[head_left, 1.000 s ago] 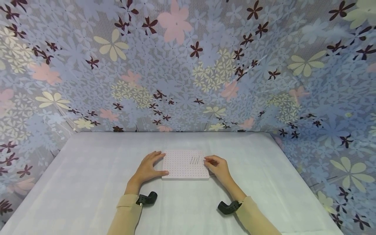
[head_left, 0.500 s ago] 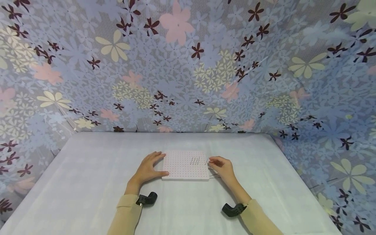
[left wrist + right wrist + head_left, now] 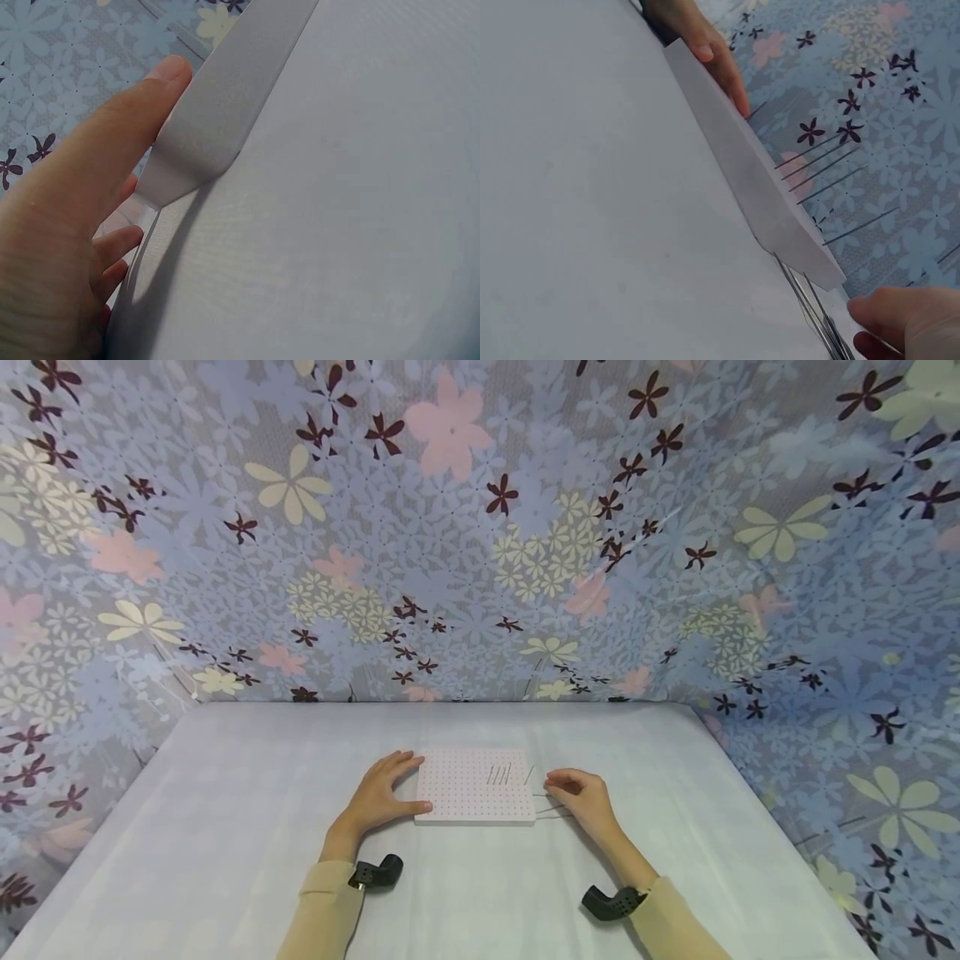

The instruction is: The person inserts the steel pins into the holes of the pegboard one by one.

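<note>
A white pegboard (image 3: 457, 787) with a grid of small holes lies in the middle of the table in the head view. Several thin grey metal rods (image 3: 498, 774) stand in a row in its right half, and another rod (image 3: 529, 775) stands apart by the right edge. Along the board's left side rests my left hand (image 3: 382, 792), thumb on the front left corner and fingers spread toward the back. My right hand (image 3: 583, 799) is just right of the board, beside loose rods (image 3: 817, 319) lying on the cloth. Between its thumb and fingers no rod shows.
White cloth covers the table (image 3: 262, 777). A floral curtain (image 3: 450, 568) stands behind and at both sides. Black wrist cameras (image 3: 613, 903) sit on both forearms. The loose rods reach out from the board's right edge.
My right hand has let go of the rod now standing at the board's right edge and moved right and toward me, to the loose rods. The left hand stays in place.
</note>
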Available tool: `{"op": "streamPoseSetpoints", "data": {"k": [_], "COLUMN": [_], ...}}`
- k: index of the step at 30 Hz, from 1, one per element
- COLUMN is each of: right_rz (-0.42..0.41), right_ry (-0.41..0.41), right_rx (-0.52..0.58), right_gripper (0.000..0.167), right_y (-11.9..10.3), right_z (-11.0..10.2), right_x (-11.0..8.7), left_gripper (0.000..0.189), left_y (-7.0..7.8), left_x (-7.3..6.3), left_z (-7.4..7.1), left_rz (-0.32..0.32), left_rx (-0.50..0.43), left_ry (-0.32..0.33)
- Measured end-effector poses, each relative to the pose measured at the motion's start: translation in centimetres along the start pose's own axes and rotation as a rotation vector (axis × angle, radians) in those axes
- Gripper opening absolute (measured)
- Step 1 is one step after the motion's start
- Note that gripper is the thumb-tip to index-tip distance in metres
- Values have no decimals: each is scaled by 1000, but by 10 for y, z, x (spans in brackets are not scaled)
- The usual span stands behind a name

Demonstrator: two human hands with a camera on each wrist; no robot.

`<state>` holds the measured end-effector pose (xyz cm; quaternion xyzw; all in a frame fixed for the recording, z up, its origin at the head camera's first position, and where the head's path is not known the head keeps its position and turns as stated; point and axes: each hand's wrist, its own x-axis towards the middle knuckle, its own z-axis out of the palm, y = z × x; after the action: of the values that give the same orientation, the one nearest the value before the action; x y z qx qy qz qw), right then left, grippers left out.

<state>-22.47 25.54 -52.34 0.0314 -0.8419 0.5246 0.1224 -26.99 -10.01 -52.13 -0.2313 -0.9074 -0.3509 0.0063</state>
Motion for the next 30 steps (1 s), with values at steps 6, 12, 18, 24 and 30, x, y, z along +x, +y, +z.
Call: {"op": "streamPoseSetpoints", "data": {"k": [6, 12, 18, 24, 30], "right_rz": [4, 5, 10, -6, -53], "right_ry": [-7, -24, -12, -1, 27], "right_rx": [-67, -134, -147, -164, -183], "right_gripper": [18, 17, 14, 10, 13], "right_y": [2, 4, 5, 0, 3], "right_z": [-5, -7, -7, -5, -3], "right_x": [-1, -4, -5, -6, -7], "left_gripper": [84, 84, 84, 84, 83], "left_y": [0, 1, 1, 3, 3], "left_x": [0, -1, -2, -3, -3], "left_z": [0, 2, 2, 0, 1], "left_rz": [-14, -16, -21, -22, -20], "left_rx": [-10, -20, -29, -22, -13], "left_ry": [6, 3, 7, 7, 5]}}
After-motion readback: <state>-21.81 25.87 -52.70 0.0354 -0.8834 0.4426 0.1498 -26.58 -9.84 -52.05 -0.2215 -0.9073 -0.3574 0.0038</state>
